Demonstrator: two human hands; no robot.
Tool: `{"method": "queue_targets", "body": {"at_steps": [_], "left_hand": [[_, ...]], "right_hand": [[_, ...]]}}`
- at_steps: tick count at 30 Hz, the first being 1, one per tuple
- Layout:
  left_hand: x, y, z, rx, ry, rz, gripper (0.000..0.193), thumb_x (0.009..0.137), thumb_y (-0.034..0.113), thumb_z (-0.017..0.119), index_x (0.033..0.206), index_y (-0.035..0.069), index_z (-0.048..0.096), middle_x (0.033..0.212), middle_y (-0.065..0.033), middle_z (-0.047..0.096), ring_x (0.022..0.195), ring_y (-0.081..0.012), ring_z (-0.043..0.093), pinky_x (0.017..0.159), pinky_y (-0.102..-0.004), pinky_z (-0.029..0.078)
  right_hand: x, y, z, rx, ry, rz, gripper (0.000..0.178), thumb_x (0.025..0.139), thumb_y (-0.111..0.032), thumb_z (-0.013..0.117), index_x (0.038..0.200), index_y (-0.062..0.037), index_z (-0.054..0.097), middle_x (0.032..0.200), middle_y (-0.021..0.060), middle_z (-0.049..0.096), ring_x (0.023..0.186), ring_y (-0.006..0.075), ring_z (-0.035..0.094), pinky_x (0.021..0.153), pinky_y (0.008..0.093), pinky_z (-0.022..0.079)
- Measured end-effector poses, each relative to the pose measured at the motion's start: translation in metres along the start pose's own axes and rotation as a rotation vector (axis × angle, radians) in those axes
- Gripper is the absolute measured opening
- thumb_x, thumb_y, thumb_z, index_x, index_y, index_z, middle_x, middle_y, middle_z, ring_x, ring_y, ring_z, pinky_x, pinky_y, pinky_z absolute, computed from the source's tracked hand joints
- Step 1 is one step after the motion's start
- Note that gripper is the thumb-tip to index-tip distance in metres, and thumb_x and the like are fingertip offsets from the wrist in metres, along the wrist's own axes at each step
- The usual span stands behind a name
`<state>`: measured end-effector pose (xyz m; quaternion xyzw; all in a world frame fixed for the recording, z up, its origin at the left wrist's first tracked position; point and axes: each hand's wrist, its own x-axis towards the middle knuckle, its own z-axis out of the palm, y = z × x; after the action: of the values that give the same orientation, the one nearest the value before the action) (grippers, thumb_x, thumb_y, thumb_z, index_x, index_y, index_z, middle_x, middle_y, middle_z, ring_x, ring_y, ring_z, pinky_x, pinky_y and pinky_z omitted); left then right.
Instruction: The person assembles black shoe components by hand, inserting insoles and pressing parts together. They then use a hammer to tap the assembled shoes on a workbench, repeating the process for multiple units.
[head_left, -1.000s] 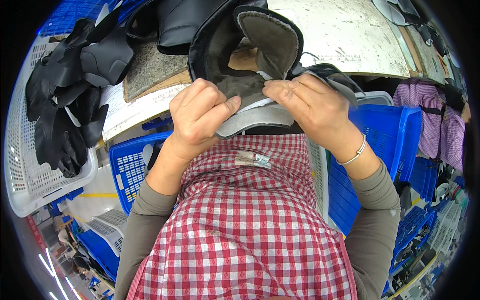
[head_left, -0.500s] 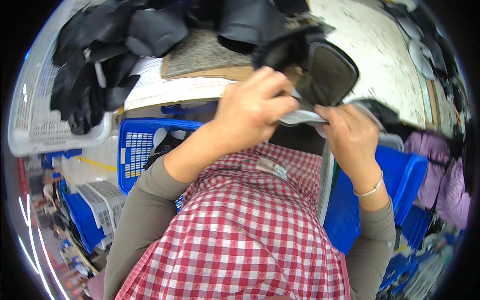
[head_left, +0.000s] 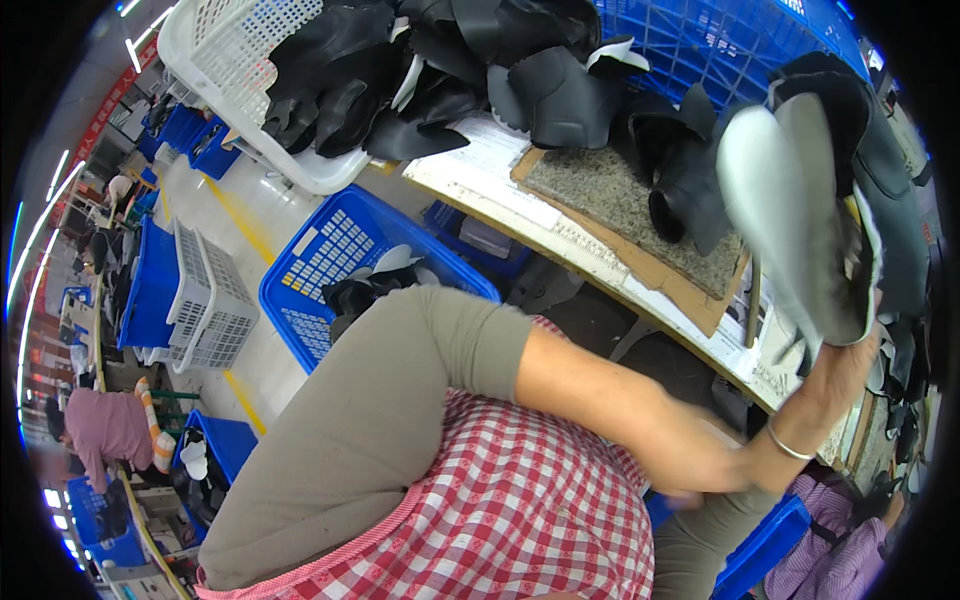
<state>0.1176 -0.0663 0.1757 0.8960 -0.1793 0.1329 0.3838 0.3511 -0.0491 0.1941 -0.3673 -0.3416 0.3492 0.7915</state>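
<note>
At the far right, my right hand (head_left: 845, 365) grips the lower edge of a black boot upper (head_left: 885, 225) raised over the table edge. A pale grey, sole-shaped piece (head_left: 765, 190), blurred, stands up along the upper; whether they are joined I cannot tell. My left hand (head_left: 695, 455) crosses my body and lies beside my right wrist, below the upper. It is smeared by motion and its fingers do not show clearly. A silver bangle circles my right wrist.
Black cut pieces (head_left: 560, 95) heap along the table beside a worn grey board (head_left: 640, 205). A white basket (head_left: 235, 60) stands at the far left, a blue crate (head_left: 700, 45) at the back. Below the table sits a blue basket (head_left: 300, 265). Another person (head_left: 110, 430) is at left.
My view has swung. Both hands worked close together at the boot upper; now my right hand holds it up at the far right, while my left hand has left it and moved across toward my right wrist.
</note>
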Motion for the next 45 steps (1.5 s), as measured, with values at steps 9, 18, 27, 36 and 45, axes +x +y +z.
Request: {"method": "queue_targets", "body": {"at_steps": [9,18,27,36,45], "left_hand": [[-0.111,-0.044,-0.078,0.857,0.553,0.064,0.035,0.085,0.009,0.069,0.119,0.007,0.068,0.119,-0.0077,0.065,0.109,-0.0265,0.065,0.093,-0.04,0.056],[-0.126,-0.049,-0.097,1.096,0.339,-0.076,0.01,0.075,0.016,0.069,0.08,0.013,0.06,0.091,0.0006,0.059,0.092,-0.018,0.06,0.081,-0.031,0.048],[-0.135,-0.052,-0.093,1.079,0.216,-0.134,0.02,0.079,0.016,0.068,0.096,0.011,0.06,0.087,-0.001,0.058,0.081,-0.0174,0.062,0.07,-0.0298,0.053],[-0.142,-0.072,-0.048,1.283,0.254,-0.373,0.048,0.081,0.01,0.065,0.127,0.0,0.063,0.137,-0.0268,0.054,0.101,-0.0283,0.063,0.086,-0.0369,0.055],[-0.107,-0.02,-0.102,1.303,0.343,-0.314,0.015,0.078,0.017,0.07,0.092,0.014,0.069,0.093,-0.0008,0.064,0.101,-0.0209,0.062,0.084,-0.0359,0.048]], "right_hand": [[-0.081,0.157,0.043,0.26,-0.311,0.541,0.04,0.104,-0.02,0.059,0.14,-0.0026,0.054,0.13,0.0102,0.064,0.12,0.0216,0.062,0.103,0.0342,0.051],[-0.076,0.145,0.082,0.423,-0.209,0.64,0.023,0.106,-0.015,0.059,0.124,-0.0043,0.069,0.105,0.0054,0.072,0.087,0.0154,0.071,0.073,0.028,0.059],[-0.083,0.157,0.1,0.458,0.081,0.85,0.012,0.1,-0.02,0.071,0.105,-0.0094,0.071,0.09,0.0003,0.07,0.079,0.0121,0.069,0.068,0.0278,0.056],[-0.058,0.112,0.115,0.281,-0.013,0.534,0.02,0.1,-0.026,0.072,0.109,-0.0073,0.071,0.106,0.005,0.075,0.094,0.0144,0.071,0.088,0.0294,0.057],[-0.073,0.135,0.1,0.023,0.04,0.471,0.02,0.096,-0.025,0.077,0.103,-0.0073,0.075,0.09,-0.0009,0.074,0.076,0.0075,0.066,0.07,0.0216,0.055]]}}
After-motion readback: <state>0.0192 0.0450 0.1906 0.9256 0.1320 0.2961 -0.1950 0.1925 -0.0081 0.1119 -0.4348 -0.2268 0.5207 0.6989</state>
